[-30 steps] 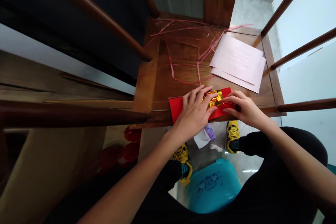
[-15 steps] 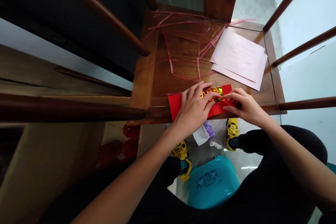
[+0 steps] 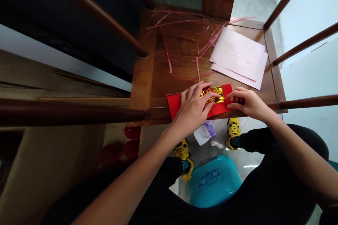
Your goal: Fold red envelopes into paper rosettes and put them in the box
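A red paper envelope (image 3: 173, 104) with shiny gold patterning lies across the front edge of the wooden seat. Over its middle rests my left hand (image 3: 194, 103), fingers stretched out and pressing it against the wood. The left index finger and thumb reach toward the gold part (image 3: 219, 93). At the envelope's right end, my right hand (image 3: 246, 102) is closed, thumb and fingertips pinched at the red paper. The exact grip of the right fingertips is partly hidden. Much of the envelope is covered by the left hand.
Pink plastic strings (image 3: 169, 56) straggle over the wooden seat (image 3: 182, 51). Two pale pink sheets (image 3: 239, 52) overlap at its right side. Wooden spindles (image 3: 306, 102) flank the seat. Below are a turquoise plastic stool (image 3: 216, 182), a purple packet (image 3: 210, 129) and yellow shoes (image 3: 233, 130).
The right hand has shifted slightly at the envelope's right end, its fingers curling closer together. My left hand keeps its place on the paper. The whole view has moved a little.
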A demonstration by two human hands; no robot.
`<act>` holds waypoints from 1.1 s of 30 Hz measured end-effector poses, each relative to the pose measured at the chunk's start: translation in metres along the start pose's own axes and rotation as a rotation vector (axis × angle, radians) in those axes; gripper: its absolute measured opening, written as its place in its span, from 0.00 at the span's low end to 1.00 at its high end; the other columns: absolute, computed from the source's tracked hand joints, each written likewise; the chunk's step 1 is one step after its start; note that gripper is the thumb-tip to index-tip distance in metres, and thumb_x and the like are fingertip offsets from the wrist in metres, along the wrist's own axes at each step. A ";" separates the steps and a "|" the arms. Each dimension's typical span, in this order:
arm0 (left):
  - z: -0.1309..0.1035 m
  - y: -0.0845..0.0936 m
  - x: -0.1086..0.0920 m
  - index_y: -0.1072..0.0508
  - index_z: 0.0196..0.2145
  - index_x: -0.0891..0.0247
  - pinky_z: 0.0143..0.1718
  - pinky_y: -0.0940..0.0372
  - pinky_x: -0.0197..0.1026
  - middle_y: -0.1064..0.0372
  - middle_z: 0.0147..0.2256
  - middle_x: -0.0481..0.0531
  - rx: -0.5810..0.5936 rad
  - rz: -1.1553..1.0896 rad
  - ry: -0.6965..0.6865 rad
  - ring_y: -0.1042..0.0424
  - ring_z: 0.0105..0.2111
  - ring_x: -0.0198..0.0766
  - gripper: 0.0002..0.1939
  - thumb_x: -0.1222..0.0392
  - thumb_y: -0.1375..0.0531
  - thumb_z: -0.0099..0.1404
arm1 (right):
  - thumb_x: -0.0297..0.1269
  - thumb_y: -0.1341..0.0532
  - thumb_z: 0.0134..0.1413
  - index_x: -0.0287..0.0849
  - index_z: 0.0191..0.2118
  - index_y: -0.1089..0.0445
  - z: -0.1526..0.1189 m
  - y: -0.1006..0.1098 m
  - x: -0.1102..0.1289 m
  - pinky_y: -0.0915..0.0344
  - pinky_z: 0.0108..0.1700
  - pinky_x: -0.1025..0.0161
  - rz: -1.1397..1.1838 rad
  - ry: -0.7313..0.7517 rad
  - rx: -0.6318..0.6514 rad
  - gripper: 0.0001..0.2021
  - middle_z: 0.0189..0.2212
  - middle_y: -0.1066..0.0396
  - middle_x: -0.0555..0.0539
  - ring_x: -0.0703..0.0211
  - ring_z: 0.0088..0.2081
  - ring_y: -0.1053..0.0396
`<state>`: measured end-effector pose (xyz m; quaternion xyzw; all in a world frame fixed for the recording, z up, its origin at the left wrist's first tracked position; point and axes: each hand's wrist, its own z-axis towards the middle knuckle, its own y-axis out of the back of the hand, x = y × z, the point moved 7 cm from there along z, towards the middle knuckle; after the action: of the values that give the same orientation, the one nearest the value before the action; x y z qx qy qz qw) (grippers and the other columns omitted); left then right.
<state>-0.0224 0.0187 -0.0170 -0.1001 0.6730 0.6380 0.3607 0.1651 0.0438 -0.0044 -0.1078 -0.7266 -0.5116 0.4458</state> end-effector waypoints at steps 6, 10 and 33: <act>-0.004 -0.001 -0.002 0.21 0.57 0.50 0.69 0.41 0.65 0.35 0.69 0.56 -0.057 0.054 -0.049 0.39 0.71 0.55 0.15 0.61 0.40 0.77 | 0.36 0.31 0.64 0.47 0.43 0.21 0.001 -0.003 -0.002 0.32 0.44 0.57 0.000 0.020 0.007 0.04 0.37 0.30 0.49 0.55 0.40 0.32; -0.010 -0.006 -0.013 0.25 0.63 0.47 0.74 0.52 0.73 0.43 0.75 0.55 -0.087 0.210 -0.231 0.45 0.75 0.56 0.23 0.68 0.43 0.76 | 0.35 0.31 0.64 0.46 0.42 0.24 0.001 -0.005 -0.004 0.34 0.51 0.52 -0.144 0.019 -0.015 0.04 0.38 0.29 0.46 0.49 0.44 0.34; -0.009 -0.011 -0.016 0.41 0.76 0.52 0.77 0.61 0.74 0.54 0.78 0.57 0.074 0.290 -0.108 0.57 0.78 0.62 0.31 0.49 0.46 0.79 | 0.47 0.42 0.72 0.46 0.49 0.30 -0.007 0.010 0.014 0.33 0.51 0.49 -0.108 -0.115 0.020 0.12 0.46 0.25 0.43 0.48 0.46 0.29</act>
<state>-0.0079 0.0032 -0.0164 0.0460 0.6830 0.6626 0.3039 0.1668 0.0384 0.0126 -0.0931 -0.7608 -0.5207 0.3761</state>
